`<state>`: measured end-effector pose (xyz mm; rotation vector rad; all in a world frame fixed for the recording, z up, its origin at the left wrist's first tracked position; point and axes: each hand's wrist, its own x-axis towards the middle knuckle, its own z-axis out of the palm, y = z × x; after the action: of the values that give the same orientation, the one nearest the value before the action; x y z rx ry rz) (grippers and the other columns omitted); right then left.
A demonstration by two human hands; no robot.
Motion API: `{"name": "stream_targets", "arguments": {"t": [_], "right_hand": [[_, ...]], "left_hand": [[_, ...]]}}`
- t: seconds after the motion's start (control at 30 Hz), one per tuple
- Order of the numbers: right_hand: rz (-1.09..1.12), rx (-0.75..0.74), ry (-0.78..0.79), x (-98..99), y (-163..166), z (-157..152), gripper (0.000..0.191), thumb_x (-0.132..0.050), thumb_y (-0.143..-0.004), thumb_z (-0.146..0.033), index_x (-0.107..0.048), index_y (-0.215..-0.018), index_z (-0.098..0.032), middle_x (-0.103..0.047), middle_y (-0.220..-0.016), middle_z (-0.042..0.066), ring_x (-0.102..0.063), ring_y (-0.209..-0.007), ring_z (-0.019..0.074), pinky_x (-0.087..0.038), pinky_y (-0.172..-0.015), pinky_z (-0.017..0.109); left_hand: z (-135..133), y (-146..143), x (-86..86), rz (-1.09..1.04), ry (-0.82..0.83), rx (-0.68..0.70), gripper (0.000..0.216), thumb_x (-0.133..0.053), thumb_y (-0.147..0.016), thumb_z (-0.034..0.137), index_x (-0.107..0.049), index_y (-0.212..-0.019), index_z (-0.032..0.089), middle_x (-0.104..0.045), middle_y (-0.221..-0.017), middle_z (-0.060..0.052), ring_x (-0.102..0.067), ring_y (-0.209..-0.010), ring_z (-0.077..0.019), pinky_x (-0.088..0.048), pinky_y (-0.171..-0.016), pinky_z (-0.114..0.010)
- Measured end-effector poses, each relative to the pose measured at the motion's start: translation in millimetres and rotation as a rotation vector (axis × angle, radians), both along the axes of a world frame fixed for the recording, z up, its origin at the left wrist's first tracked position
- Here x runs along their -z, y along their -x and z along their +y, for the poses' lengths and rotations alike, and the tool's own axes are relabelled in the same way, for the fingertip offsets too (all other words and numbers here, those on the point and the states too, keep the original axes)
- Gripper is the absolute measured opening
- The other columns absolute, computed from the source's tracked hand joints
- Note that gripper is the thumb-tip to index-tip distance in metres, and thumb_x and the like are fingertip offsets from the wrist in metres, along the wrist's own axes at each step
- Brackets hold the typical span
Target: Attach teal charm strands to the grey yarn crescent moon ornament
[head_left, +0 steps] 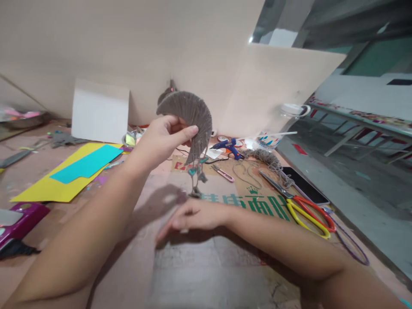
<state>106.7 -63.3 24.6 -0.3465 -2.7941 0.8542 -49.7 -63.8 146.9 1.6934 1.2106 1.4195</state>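
Note:
My left hand [162, 139] pinches a crescent [195, 105] wrapped in grey yarn between thumb and fingers, holding it up above the table. From its lower tip hang strands with small teal charms [192, 171] and grey pieces. Below these, my right hand [195, 214] is low over the cardboard sheet [225, 253], fingers stretched to the left and holding nothing; they are slightly blurred. Behind the crescent a dark grey item, partly hidden, shows near the wall. A blue glue gun [230, 146] and small pink-handled scissors [223, 174] lie beyond my hands.
On the right are large scissors [299, 210] with red and yellow handles, a phone [305, 184], a grey yarn bundle [268, 161] and a clear bottle [288, 116]. Yellow [58, 189] and blue sheets [88, 163], a white board [99, 111] and a magenta tool [25, 219] occupy the left.

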Motion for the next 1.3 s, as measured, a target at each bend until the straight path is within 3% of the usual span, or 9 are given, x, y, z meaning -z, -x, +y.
{"name": "stream_targets", "arguments": {"t": [0.23, 0.4, 0.57, 0.7, 0.77, 0.93, 1.03, 1.2, 1.3], "right_hand": [[-0.041, 0.327, -0.056, 2.7, 1.7, 43.6, 0.054, -0.049, -0.092, -0.034, -0.043, -0.138, -0.006, -0.03, -0.15, 0.02, -0.017, -0.143, 0.0326, -0.01, -0.115, 0.056], [-0.048, -0.316, 0.292, -8.7, -1.7, -7.3, 0.035, -0.044, -0.095, -0.033, -0.06, -0.123, -0.019, -0.063, -0.126, 0.003, -0.052, -0.124, 0.0114, -0.035, -0.106, 0.022], [0.039, 0.222, 0.146, -15.6, -57.5, -12.5, 0.043, -0.056, -0.088, -0.036, -0.058, -0.127, -0.018, -0.049, -0.14, 0.012, -0.036, -0.137, 0.0234, -0.021, -0.114, 0.044], [-0.121, -0.107, 0.536, -21.9, -113.7, -12.3, 0.036, -0.046, -0.093, -0.042, -0.071, -0.106, -0.022, -0.067, -0.118, 0.009, -0.052, -0.125, 0.0219, -0.031, -0.11, 0.043], [-0.047, -0.005, 0.743, -24.5, -134.4, -11.2, 0.05, -0.034, -0.096, -0.048, -0.072, -0.103, -0.016, -0.073, -0.1, 0.012, -0.065, -0.106, 0.0223, -0.045, -0.098, 0.043], [0.078, 0.495, 0.204, -10.1, -127.2, 4.3, 0.048, -0.044, -0.092, -0.046, -0.053, -0.132, -0.02, -0.046, -0.143, 0.011, -0.036, -0.137, 0.0219, -0.019, -0.115, 0.048], [-0.018, 0.349, 0.039, -1.4, -89.3, -6.4, 0.055, -0.059, -0.084, -0.043, -0.053, -0.132, -0.016, -0.037, -0.148, 0.014, -0.022, -0.142, 0.0268, -0.014, -0.116, 0.049], [-0.028, -0.401, 0.442, -12.9, -70.4, -29.2, 0.037, -0.045, -0.092, -0.048, -0.074, -0.096, -0.025, -0.071, -0.111, 0.002, -0.058, -0.117, 0.0165, -0.042, -0.101, 0.028], [0.035, 0.002, 0.517, -15.6, -96.7, -12.4, 0.055, -0.027, -0.097, -0.049, -0.069, -0.11, -0.016, -0.068, -0.115, 0.012, -0.063, -0.109, 0.0183, -0.047, -0.096, 0.035]], "left_hand": [[5.1, 5.5, 1.1, -0.072, 0.002, -0.011, 0.023, -0.066, -0.078, 0.038, -0.06, -0.076, 0.015, -0.063, -0.066, -0.001, -0.062, -0.068, -0.0152, -0.049, -0.064, -0.024], [3.7, 4.2, 3.3, -0.05, -0.011, 0.027, 0.025, -0.066, -0.077, 0.038, -0.062, -0.081, 0.014, -0.065, -0.071, -0.001, -0.063, -0.068, -0.0146, -0.05, -0.064, -0.024], [6.9, 3.7, 7.4, -0.057, 0.026, 0.019, 0.025, -0.067, -0.078, 0.038, -0.061, -0.081, 0.014, -0.066, -0.073, -0.002, -0.063, -0.068, -0.0145, -0.05, -0.064, -0.025], [5.7, -0.8, 8.9, -0.073, 0.083, 0.059, 0.022, -0.068, -0.079, 0.036, -0.061, -0.079, 0.015, -0.065, -0.072, 0.0, -0.061, -0.066, -0.0113, -0.049, -0.066, -0.024], [3.8, -3.7, 9.6, -0.081, 0.101, 0.082, 0.022, -0.069, -0.079, 0.037, -0.062, -0.08, 0.016, -0.065, -0.074, 0.001, -0.06, -0.067, -0.0109, -0.049, -0.067, -0.024], [1.0, -12.0, 14.2, -0.062, 0.095, 0.108, 0.025, -0.07, -0.076, 0.043, -0.063, -0.079, 0.019, -0.066, -0.074, 0.001, -0.059, -0.07, -0.013, -0.048, -0.068, -0.026], [1.6, -14.7, 17.3, -0.056, 0.107, 0.104, 0.025, -0.07, -0.075, 0.044, -0.064, -0.079, 0.02, -0.067, -0.076, 0.001, -0.059, -0.071, -0.0141, -0.049, -0.07, -0.028], [2.9, -10.4, 18.5, -0.08, 0.11, 0.087, 0.028, -0.071, -0.074, 0.043, -0.061, -0.076, 0.018, -0.064, -0.071, 0.002, -0.058, -0.069, -0.0127, -0.047, -0.07, -0.028], [3.0, -8.5, 17.9, -0.092, 0.129, 0.093, 0.026, -0.071, -0.075, 0.043, -0.06, -0.074, 0.019, -0.062, -0.07, 0.003, -0.057, -0.069, -0.0121, -0.046, -0.071, -0.027]]}}
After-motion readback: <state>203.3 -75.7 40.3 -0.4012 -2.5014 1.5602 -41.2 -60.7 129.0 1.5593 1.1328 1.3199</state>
